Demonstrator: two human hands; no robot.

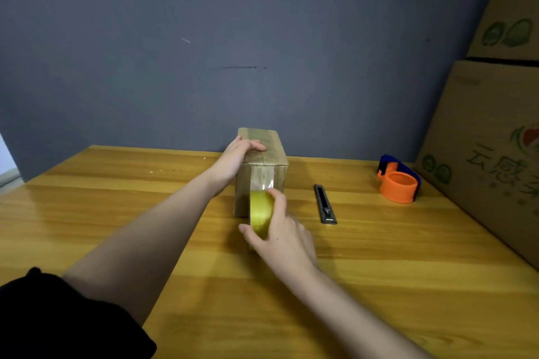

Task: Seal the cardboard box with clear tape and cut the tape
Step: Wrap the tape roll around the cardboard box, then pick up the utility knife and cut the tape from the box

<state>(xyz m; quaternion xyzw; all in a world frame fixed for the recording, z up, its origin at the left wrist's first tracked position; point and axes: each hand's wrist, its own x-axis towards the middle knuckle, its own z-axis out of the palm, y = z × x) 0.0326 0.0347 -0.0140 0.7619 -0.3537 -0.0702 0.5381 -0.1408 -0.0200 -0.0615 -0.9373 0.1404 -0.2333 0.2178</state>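
While one box (264, 160) stands, one tape roll (261, 211) touches.

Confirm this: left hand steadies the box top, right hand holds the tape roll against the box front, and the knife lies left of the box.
Wrong on the knife: the head view shows it right of the box. The left hand and the right hand with the tape roll are as stated.

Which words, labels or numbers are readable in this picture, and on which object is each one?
"云感", green print on the large cardboard carton at the right; a following character is cut off.
Upper carton: fruit drawings only, no text.
Utility knife: markings too small to read.
Small box: none.
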